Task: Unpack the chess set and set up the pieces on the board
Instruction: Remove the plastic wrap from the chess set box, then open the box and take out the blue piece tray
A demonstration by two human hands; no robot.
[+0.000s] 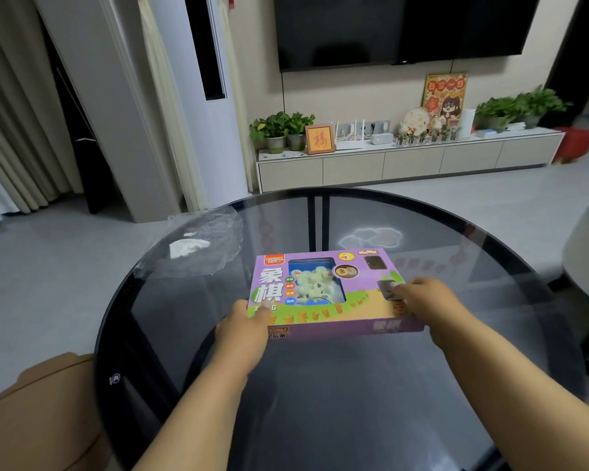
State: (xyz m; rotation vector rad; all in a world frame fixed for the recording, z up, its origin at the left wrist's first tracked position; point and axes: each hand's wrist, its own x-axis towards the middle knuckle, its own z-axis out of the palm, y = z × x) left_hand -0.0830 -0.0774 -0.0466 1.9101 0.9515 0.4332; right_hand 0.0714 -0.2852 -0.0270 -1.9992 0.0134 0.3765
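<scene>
Leftmost on the round glass table (320, 385) lies a crumpled sheet of clear plastic wrap (198, 246), apart from the work. Next, the left hand (244, 326) grips the near-left corner of the chess box (320, 290), thumb laid on the printed lid and fingers curled under the edge. The box, purple cardboard with a clear window showing pale round pieces (315, 282) loose inside, lies flat on the glass, near the middle and just ahead of the person, its flaps not yet opened. By judgement it is light and fairly stiff, yet the thin walls would dent under a hard squeeze, the pieces would rattle and shift if it were tilted, and the base may slide on smooth glass; the short ends, where the flaps sit, are the sensible places to hold. Rightmost, the right hand (422, 300) rests on the box's right end, fingers bent over the lid near a small grey patch; whether it pinches a tab there cannot be told.
</scene>
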